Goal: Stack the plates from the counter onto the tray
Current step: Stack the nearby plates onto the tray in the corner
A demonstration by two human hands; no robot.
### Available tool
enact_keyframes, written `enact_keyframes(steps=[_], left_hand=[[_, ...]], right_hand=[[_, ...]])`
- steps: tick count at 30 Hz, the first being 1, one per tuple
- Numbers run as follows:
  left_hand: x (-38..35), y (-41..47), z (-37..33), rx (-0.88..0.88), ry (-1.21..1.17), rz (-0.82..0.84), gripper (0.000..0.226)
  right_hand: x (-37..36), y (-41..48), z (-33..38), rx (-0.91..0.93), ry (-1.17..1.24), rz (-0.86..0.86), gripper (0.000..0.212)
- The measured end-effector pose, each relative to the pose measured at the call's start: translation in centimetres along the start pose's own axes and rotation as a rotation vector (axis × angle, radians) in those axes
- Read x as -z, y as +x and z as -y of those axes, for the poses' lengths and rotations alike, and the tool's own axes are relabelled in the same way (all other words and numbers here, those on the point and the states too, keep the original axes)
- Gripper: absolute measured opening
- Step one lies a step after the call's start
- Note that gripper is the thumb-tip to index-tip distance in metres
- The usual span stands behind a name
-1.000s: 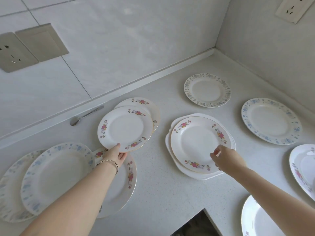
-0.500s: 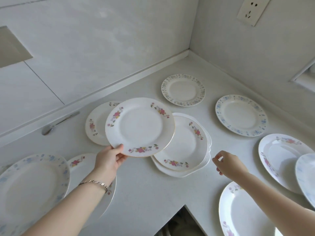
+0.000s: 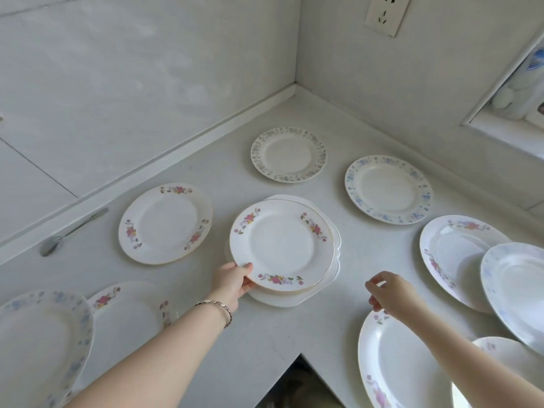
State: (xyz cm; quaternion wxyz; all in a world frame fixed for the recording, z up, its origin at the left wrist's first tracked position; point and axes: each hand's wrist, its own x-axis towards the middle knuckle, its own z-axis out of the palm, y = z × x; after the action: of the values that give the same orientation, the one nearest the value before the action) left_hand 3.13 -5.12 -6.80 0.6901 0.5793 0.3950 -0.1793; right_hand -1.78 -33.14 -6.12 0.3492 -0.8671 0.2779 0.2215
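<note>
Plate (image 3: pixel 281 245) face-up, level over tray (image 3: pixel 282 298)

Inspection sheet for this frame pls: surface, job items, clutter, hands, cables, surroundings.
Surface: white L-shaped counter, set into a wall corner.
Job's things: flowered top plate lies over the white tray; pink-flowered plate left, green-rimmed plate behind and blue-rimmed plate right, all loose on the counter; more plates at both edges.
Clutter: spoon by the back wall.
Hands: left hand grips the top plate's near rim; right hand hovers loosely curled, holding nothing.
Cables: nothing seen.
Surroundings: wall socket; recessed niche, contents blurred.
</note>
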Motion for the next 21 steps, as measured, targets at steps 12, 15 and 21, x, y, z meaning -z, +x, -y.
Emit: enact_keyframes(steps=[12,15,21], left_hand=[[1.1,0.7,-0.3,-0.232,0.861,-0.067,0.041],[0.7,1.3,-0.2,-0.162,0.704,-0.099,0.022],[0.3,1.4,0.0,-0.151,0.783,-0.123,0.025]], right_hand=[[-0.9,0.4,0.7,0.027,-0.028,0.041,0.008],[-1.0,0.6,0.4,0.020,-0.018,0.044,0.008],[0.1,1.9,0.7,-0.120,0.298,0.019,0.011]])
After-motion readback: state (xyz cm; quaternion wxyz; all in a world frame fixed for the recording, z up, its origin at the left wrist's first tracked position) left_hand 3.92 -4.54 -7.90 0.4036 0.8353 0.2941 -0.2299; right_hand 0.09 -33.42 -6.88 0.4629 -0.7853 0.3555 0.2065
